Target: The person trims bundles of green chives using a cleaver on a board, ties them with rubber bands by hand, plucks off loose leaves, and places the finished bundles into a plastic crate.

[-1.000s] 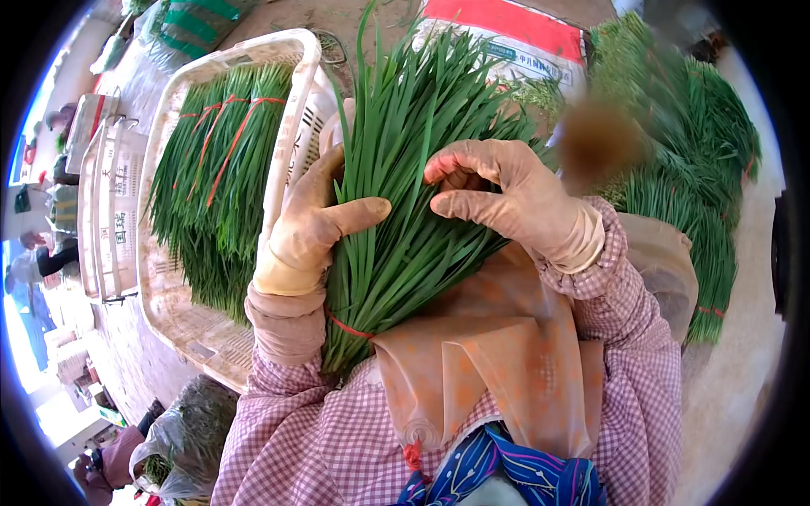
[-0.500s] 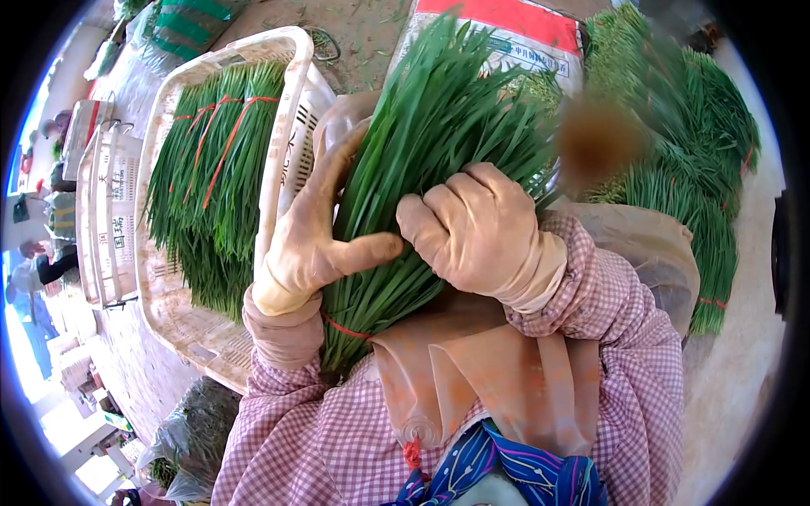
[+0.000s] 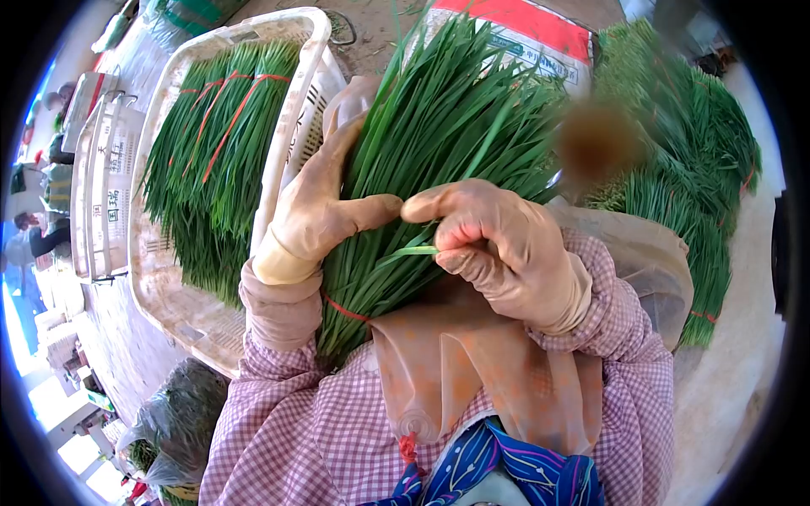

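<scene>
A thick bunch of green garlic chives [image 3: 456, 126] lies across my lap, with a red band [image 3: 344, 309] tied round its lower end. My left hand [image 3: 312, 211], in a tan rubber glove, wraps the bunch from the left, its thumb lying over the leaves. Over the right side of the bunch is my right hand [image 3: 519, 253], gloved the same way. Its thumb and curled fingers pinch the end of a single pale green chive leaf [image 3: 413, 250]. The stretched-out index finger reaches close to my left thumb.
To the left, a dirty white plastic crate [image 3: 291, 126] holds several red-banded chive bunches [image 3: 224, 126]. More chives [image 3: 675, 169] are heaped at right. A red and white sack [image 3: 523, 38] lies ahead. A bagged bundle [image 3: 181, 413] stands at lower left. A brown blur covers part of the view.
My right hand has turned from a closed fist on the leaves to a pinch on one leaf. My left hand keeps its hold on the bunch. The view has shifted slightly.
</scene>
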The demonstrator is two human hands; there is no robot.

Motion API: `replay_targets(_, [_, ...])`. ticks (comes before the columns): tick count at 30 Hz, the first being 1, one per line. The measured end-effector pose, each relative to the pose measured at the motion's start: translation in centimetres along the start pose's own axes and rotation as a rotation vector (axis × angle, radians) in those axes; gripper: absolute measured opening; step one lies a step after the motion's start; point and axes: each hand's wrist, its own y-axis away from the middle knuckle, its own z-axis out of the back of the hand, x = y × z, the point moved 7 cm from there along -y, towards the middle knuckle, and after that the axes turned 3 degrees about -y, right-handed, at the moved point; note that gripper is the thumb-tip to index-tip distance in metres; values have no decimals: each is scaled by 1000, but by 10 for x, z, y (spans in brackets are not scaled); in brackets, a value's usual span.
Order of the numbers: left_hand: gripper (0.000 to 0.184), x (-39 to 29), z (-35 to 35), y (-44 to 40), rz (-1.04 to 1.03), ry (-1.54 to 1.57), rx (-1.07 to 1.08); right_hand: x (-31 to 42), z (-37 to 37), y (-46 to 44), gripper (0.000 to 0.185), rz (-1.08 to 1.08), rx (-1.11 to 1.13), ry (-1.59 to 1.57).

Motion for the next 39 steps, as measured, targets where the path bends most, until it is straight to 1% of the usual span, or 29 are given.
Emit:
replay_targets(2, [85, -4, 1, 0, 8, -193, -20, -19, -17, 2, 17, -345, 77, -601])
replay_targets(3, [85, -4, 1, 1, 2, -197, -14, -24, -28, 5, 18, -514, 110, -898])
replay_targets(4, [85, -2, 0, 3, 18, -173, -28, -20, -34, 2, 19, -539, 189, -985])
replay_targets(5, [85, 1, 0, 4, 31, -148, -40, -16, -37, 0, 17, -620, 271, -999])
replay_targets(7, [84, 0, -2, 5, -15, -148, -30, -21, -44, 4, 14, -778, 421, -762])
replay_targets(8, [83, -3, -1, 7, -42, -252, -67, -18, -37, -5, 14, -409, 319, -395])
replay_targets(9, [82, -5, 0, 8, -70, -353, -106, -18, -40, -2, 14, -408, 308, -387])
replay_targets(10, [81, 0, 2, 7, -105, -461, -109, -15, -42, 2, 16, -345, 361, -155])
replay_targets(11, [81, -1, -2, 8, -111, -460, -99, -13, -46, 5, 19, -283, 412, 77])
replay_targets(12, [81, -5, -6, 9, -158, -599, -133, -11, -46, 4, 22, -230, 386, 178])
replay_targets(13, [81, -10, -10, 11, -205, -737, -170, -9, -42, 4, 22, -234, 379, 186])
replay_targets(15, [81, -12, -15, 10, -239, -715, -150, -8, -39, 4, 21, -308, 530, 298])
replay_targets(17, [81, -13, -16, 12, -305, -839, -195, -3, -18, -4, 21, -227, 416, 548])
replay_targets(18, [80, -7, -14, 9, -121, -574, -129, -8, 6, -6, 21, -179, 363, 720])
replay_targets(19, [80, -10, -14, 11, -125, -576, -118, -16, 37, 5, 16, 92, 45, 606])
replay_targets(20, [80, -7, -8, 12, -35, -503, -139, -26, 70, 0, 13, -188, 13, 384])
replay_targets(21, [80, -1, -2, 13, 57, -427, -163, -35, 102, 1, 16, -452, -78, 167])
replay_targets(22, [80, 5, 2, 11, 26, -325, -156, -51, 134, 21, 13, -471, -71, 363])
replay_targets(24, [80, 10, 7, 10, 26, -227, -166, -84, 198, 62, 14, -521, -47, 759])
replay_targets(25, [80, 10, 8, 9, 24, -132, -178, -79, 196, 67, 16, -353, 15, 970])
replay_targets(26, [80, 5, 5, 8, 44, -127, -171, -74, 194, 74, 19, -173, 43, 1193])
replay_targets(27, [80, 4, 6, 6, 45, -132, -168, -49, 194, 72, 24, -288, -204, 966])
replay_targets(29, [81, 7, 9, 6, 61, -144, -164, -2, 172, 64, 28, -366, -442, 739])
replay_targets(31, [81, 9, 10, 4, 66, -165, -174, 29, 125, 45, 22, -69, -283, 921])
replay_targets(33, [82, 7, 6, 0, 62, -177, -172, 33, 77, 30, 13, 251, -131, 819])
replay_targets(35, [83, 1, -4, -3, 40, -104, -83, 25, 47, 13, 10, 296, -149, 563])
replay_targets(37, [83, 5, 1, -2, 66, -156, -120, 8, 26, -1, 11, 68, -86, 341])
replay_targets(38, [83, 7, 4, 0, 89, -205, -149, 7, 20, -5, 11, 68, -84, 331])
replay_targets(39, [83, 8, 6, 1, 93, -206, -156, -1, 8, -8, 13, -17, 34, 370])
